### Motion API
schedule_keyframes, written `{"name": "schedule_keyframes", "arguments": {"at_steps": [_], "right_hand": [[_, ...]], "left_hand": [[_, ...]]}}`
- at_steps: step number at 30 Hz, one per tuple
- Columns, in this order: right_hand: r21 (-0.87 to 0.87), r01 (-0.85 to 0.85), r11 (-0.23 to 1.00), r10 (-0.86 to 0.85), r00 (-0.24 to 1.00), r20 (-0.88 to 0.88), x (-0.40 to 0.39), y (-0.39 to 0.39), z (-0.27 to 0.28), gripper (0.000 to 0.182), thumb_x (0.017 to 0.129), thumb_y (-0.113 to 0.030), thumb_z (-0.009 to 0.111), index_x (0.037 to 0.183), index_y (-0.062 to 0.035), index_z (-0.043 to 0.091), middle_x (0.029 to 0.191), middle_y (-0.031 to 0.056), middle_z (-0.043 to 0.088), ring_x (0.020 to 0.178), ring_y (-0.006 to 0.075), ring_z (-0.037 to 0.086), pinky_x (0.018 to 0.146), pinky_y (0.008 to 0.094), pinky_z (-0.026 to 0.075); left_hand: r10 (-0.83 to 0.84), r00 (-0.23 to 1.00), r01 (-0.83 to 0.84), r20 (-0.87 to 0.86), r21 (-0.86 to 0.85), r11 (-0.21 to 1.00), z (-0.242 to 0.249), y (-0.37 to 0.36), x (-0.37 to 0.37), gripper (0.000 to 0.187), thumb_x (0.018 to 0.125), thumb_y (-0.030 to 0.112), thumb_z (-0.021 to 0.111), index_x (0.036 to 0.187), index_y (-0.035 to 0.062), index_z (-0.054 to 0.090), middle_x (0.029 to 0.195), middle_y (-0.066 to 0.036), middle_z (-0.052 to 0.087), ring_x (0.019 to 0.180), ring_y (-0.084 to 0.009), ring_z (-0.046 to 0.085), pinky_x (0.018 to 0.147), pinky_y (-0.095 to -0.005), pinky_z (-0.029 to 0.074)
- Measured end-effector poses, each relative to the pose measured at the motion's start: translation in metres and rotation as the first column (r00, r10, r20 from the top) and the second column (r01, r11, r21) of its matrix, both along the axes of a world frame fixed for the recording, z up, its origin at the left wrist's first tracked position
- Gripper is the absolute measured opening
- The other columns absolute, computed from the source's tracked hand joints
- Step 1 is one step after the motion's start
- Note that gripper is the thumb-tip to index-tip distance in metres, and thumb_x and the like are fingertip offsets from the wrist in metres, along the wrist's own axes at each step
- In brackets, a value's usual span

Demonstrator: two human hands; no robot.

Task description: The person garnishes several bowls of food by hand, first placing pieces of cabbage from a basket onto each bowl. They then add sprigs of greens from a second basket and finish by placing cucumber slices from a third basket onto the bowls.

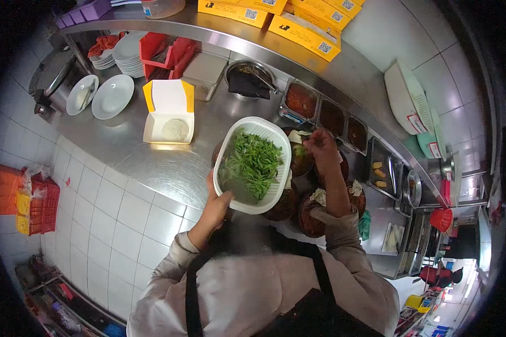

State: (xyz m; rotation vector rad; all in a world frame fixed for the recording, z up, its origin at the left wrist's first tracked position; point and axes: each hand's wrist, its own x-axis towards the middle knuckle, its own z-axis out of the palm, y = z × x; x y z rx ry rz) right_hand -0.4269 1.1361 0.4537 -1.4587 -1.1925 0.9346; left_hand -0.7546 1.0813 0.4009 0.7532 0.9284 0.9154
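Head view, looking steeply down: the left hand (pixel 218 203) grips the near rim of a white plastic basket (pixel 230 150), thumb laid over the edge and fingers curled out of sight beneath it, so the basket is carried clear of the steel counter (pixel 152 163) rather than resting on it. Inside the basket lies a loose heap of chopped green vegetables (pixel 253 164), spread from the middle toward the far end. Just past the basket's right edge, the right hand (pixel 322 144) is bunched with its fingers drawn together and pointing down — it seems to pinch something small, but what it holds cannot be made out. Directly below and around that hand sits a cluster of dark clay pots (pixel 312 216), some with pale food showing in them; the basket overlaps the nearest ones. Beyond the right hand, a row of steel containers holds red and dark sauces (pixel 301 100). Farther out from the left hand, an open takeaway box (pixel 168 112) with a yellow-lined lid sits on the counter with a round portion of white rice inside — well apart from the basket — and two white bowls (pixel 112 96) lie beyond it.
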Motion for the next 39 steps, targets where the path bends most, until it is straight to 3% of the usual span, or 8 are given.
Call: {"name": "schedule_keyframes", "arguments": {"at_steps": [7,14,19,23,25,31,35,39], "right_hand": [[0.258,-0.225,0.94,-0.007,0.74,0.673,0.048,0.051,-0.079,0.015,0.081,-0.008,0.067,0.086,-0.0056,0.053,0.074,0.0066,0.048,0.071,0.0201,0.051,0.068,0.033,0.044],[0.076,-0.485,0.871,0.248,0.569,0.784,0.075,0.059,-0.127,0.005,0.086,-0.004,0.058,0.087,-0.0029,0.054,0.076,0.01,0.047,0.069,0.0219,0.05,0.064,0.0328,0.043],[-0.209,-0.256,0.944,0.304,0.42,0.855,0.069,0.054,-0.127,0.018,0.079,-0.007,0.064,0.095,-0.0011,0.058,0.09,0.0151,0.051,0.088,0.0356,0.055,0.076,0.0422,0.046],[-0.214,-0.221,0.951,0.308,0.657,0.689,0.08,0.055,-0.146,0.019,0.081,-0.01,0.063,0.097,-0.0011,0.06,0.095,0.0156,0.053,0.094,0.0355,0.056,0.078,0.0434,0.047],[-0.041,-0.304,0.952,0.143,0.323,0.935,0.052,0.04,-0.074,0.017,0.083,-0.011,0.062,0.096,-0.0015,0.064,0.097,0.0153,0.056,0.092,0.034,0.058,0.078,0.0431,0.048],[-0.03,-0.3,0.954,0.24,0.697,0.676,-0.028,0.012,0.031,0.013,0.083,-0.013,0.063,0.093,-0.0041,0.066,0.089,0.0146,0.059,0.081,0.0294,0.061,0.069,0.0374,0.05],[-0.039,-0.452,0.891,0.157,0.227,0.961,-0.079,-0.011,0.019,0.014,0.078,-0.015,0.067,0.087,-0.0045,0.067,0.085,0.0152,0.056,0.077,0.0322,0.057,0.077,0.0426,0.048],[-0.074,-0.455,0.887,0.138,0.11,0.984,-0.075,-0.017,0.005,0.013,0.077,-0.014,0.067,0.085,-0.0039,0.067,0.082,0.0154,0.056,0.077,0.0335,0.056,0.079,0.0424,0.047]], "left_hand": [[0.096,0.993,-0.097,0.064,0.012,0.995,-0.004,0.006,-0.001,0.082,0.071,-0.006,0.044,0.145,0.0118,0.013,0.137,-0.013,0.033,0.122,-0.0235,0.037,0.097,-0.0316,0.035],[0.158,0.987,-0.159,-0.011,-0.077,0.984,0.006,0.001,-0.009,0.081,0.072,-0.005,0.044,0.145,0.0134,0.014,0.135,-0.014,0.034,0.115,-0.0228,0.04,0.091,-0.0305,0.039],[0.154,0.988,-0.153,-0.003,-0.15,0.977,0.023,-0.001,-0.006,0.079,0.074,-0.004,0.045,0.144,0.0141,0.013,0.132,-0.015,0.036,0.114,-0.0242,0.041,0.093,-0.0315,0.039],[0.163,0.987,-0.16,0.008,-0.153,0.975,0.021,-0.005,-0.006,0.079,0.074,-0.004,0.046,0.144,0.0137,0.013,0.131,-0.015,0.037,0.116,-0.0249,0.04,0.095,-0.033,0.038],[0.156,0.986,-0.162,-0.054,-0.118,0.98,0.022,-0.008,-0.006,0.075,0.077,-0.003,0.045,0.142,0.0164,0.014,0.113,-0.013,0.044,0.086,-0.0199,0.049,0.073,-0.029,0.045],[0.081,0.996,-0.081,-0.032,0.013,0.997,0.018,-0.019,-0.008,0.076,0.077,-0.004,0.045,0.143,0.015,0.013,0.118,-0.011,0.043,0.095,-0.0179,0.047,0.078,-0.0293,0.043],[0.012,1.0,-0.009,-0.024,0.096,0.995,0.006,-0.03,-0.007,0.077,0.075,-0.003,0.046,0.143,0.0127,0.013,0.118,-0.011,0.042,0.095,-0.0183,0.046,0.08,-0.0284,0.042],[-0.003,0.992,0.018,-0.127,0.123,0.992,0.014,-0.042,-0.013,0.079,0.075,-0.001,0.048,0.144,0.0112,0.012,0.118,-0.011,0.042,0.096,-0.0184,0.045,0.08,-0.0279,0.042]]}}
